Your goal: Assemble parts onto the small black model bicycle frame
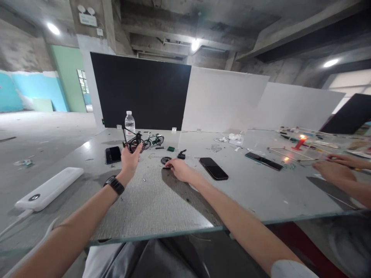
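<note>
Black and spindly, a toy bike (138, 137) was gripped by the left hand (130, 157); whether the right hand (179, 170), beside a wheel (165, 159), was closed could not be told.

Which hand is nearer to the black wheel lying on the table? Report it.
Right. The right hand is just beside the wheel; the left hand is farther off, to the wheel's left, holding a dark model.

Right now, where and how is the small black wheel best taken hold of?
Probably by opposite edges of its rim, fingertips coming from above: the small black wheel is thin, round and seems to lie flat on the table. Its left side looks freer, since the right hand is close at its near right edge.
</note>
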### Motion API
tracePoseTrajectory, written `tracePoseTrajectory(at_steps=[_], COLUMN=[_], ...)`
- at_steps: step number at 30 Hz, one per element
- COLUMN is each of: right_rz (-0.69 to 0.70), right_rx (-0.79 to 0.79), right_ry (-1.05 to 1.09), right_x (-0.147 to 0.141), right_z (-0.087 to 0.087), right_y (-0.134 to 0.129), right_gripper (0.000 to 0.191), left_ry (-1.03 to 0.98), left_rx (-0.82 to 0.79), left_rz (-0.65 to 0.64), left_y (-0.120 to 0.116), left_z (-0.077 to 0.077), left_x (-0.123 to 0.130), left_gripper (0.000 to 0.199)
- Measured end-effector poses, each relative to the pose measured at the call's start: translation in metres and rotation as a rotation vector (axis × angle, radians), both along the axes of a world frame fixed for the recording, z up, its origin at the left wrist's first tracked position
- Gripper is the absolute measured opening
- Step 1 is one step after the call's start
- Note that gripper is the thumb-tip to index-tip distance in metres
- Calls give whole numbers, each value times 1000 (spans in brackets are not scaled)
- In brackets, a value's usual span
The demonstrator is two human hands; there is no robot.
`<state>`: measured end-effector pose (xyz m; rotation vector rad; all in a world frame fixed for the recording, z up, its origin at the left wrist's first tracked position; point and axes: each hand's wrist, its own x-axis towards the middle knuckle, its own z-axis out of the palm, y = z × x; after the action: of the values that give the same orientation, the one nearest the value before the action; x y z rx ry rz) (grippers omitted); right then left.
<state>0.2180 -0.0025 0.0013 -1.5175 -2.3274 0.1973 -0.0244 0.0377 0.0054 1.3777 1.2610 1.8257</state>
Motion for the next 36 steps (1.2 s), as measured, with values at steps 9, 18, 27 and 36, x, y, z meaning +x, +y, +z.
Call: tracePoseTrajectory(at_steps=[9, 18, 27, 36], right_rz=[-62, -305, 29, 183], right_rx=[61, 78, 152, 48], right_ry=[8, -17, -80, -327], right_x=[22, 72, -1, -130], right_z=[5, 4, 5, 14], right_y=[12, 35, 22, 52], right_gripper=[37, 41, 37, 43], left_ry=[11, 250, 123, 144], left_rx=[-18, -49, -28, -16], left_rz=[181, 14, 209, 266], left_y=[22, 13, 11, 16], left_z=[-1, -7, 0, 1], left_x=[-25, -11, -14, -22], left_gripper=[39, 35, 33, 33])
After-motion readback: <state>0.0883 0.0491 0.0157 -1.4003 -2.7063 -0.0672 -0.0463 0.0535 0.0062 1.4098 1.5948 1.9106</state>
